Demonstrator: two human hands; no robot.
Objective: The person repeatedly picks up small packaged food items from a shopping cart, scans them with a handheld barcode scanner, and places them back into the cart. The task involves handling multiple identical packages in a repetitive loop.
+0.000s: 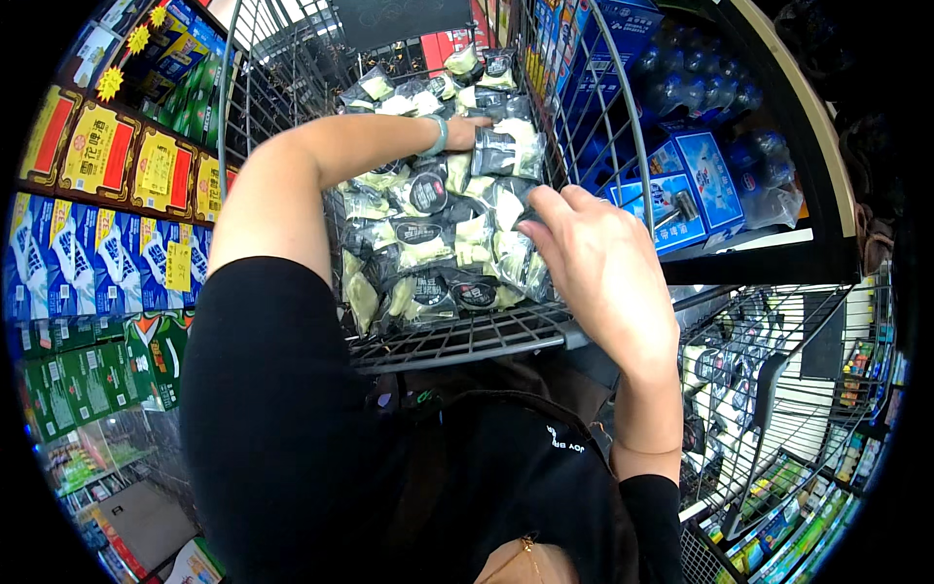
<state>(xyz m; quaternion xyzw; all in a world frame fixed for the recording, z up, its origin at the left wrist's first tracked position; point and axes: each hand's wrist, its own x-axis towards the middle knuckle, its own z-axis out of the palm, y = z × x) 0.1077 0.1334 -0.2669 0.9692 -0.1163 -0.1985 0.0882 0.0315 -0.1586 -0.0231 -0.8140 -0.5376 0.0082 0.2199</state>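
A metal wire shopping cart stands before me, loaded with many small plastic packets that have dark labels and pale contents. My left hand, below a pale green bangle, reaches deep among the packets at the middle of the load. Its fingers touch or lie beside a packet, and whether they grip it is unclear. Over the near right part of the load is my right hand, thumb and fingers bent close to a packet; its fingertips are partly hidden.
Boxed drinks and yellow price signs line the left. Blue cartons and wrapped bottles stand on the right. A second wire cart with similar packets is at the lower right, close to my right arm.
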